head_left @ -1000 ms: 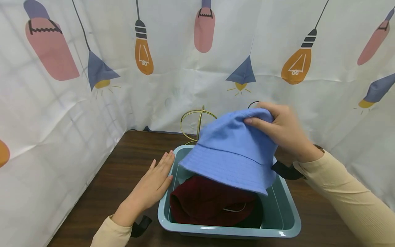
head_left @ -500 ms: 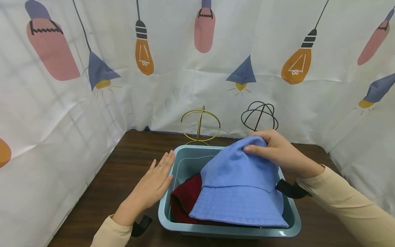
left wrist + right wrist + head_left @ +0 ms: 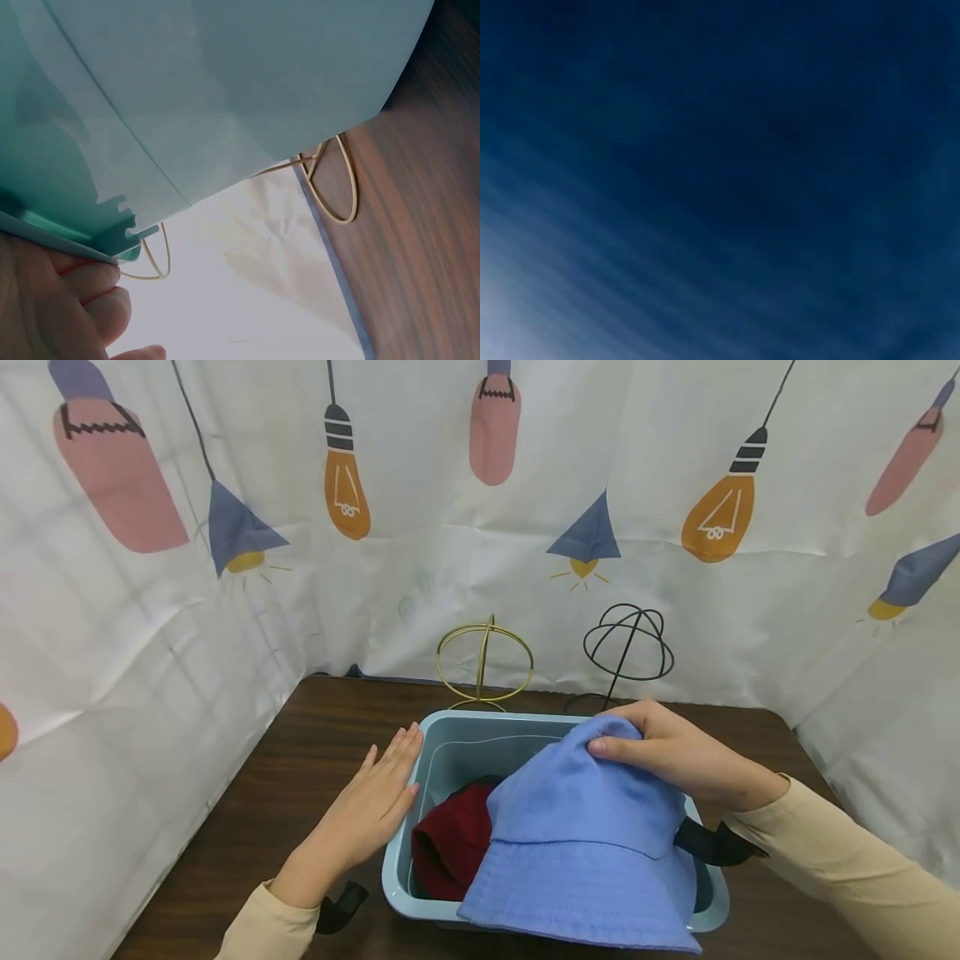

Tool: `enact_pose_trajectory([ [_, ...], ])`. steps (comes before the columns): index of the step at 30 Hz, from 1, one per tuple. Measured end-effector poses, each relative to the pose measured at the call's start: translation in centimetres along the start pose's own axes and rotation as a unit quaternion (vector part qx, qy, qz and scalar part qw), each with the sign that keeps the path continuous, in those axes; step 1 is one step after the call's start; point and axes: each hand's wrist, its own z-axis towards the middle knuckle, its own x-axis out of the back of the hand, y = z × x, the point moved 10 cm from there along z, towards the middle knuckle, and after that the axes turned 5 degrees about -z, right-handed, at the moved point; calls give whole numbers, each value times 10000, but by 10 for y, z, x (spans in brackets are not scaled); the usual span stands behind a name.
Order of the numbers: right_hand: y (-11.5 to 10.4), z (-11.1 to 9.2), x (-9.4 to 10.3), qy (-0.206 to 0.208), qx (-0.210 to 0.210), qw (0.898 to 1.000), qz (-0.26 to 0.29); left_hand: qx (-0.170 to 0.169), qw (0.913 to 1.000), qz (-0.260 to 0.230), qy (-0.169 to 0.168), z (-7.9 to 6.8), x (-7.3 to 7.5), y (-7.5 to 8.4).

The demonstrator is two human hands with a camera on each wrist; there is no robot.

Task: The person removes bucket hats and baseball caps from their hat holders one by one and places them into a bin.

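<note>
My right hand [image 3: 678,756] pinches the crown of a blue bucket hat [image 3: 581,852] between thumb and fingers. The hat hangs over the right part of a light blue plastic tub [image 3: 480,739], its brim overlapping the front rim. Inside the tub, partly hidden by the hat, lies a dark red cloth hat [image 3: 453,843]. My left hand [image 3: 360,806] rests with straight fingers against the tub's left rim. In the left wrist view the tub's outer wall [image 3: 247,75] fills the top, with the left hand [image 3: 60,307] at its rim. Dark blue cloth [image 3: 720,180] fills the right wrist view.
Behind the tub stand a gold wire hat stand [image 3: 483,664] and a black wire hat stand [image 3: 626,647]. Everything sits on a dark wooden table [image 3: 247,827]. A white curtain [image 3: 420,577] printed with lamps surrounds the table at the back and sides.
The right hand has lowered the blue hat and drawn it toward me, so its brim now reaches past the tub's front rim. The black stand has come into sight. The left hand has stayed put.
</note>
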Motion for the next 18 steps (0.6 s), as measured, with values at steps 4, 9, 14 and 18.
enact_pose_trajectory([
  [4,13,9,-10,-154,-238,9993,254,31,10000,-56,-24,0,0,-1],
  [9,35,23,-16,27,-549,9985,-16,49,10000,-48,-52,0,-1,-1],
  [14,48,36,-24,233,-402,9948,-905,1,10000,5,-31,-1,-1,-1],
  [18,53,46,-37,170,-20,9867,-1618,-36,10000,-16,18,-1,0,-1],
])
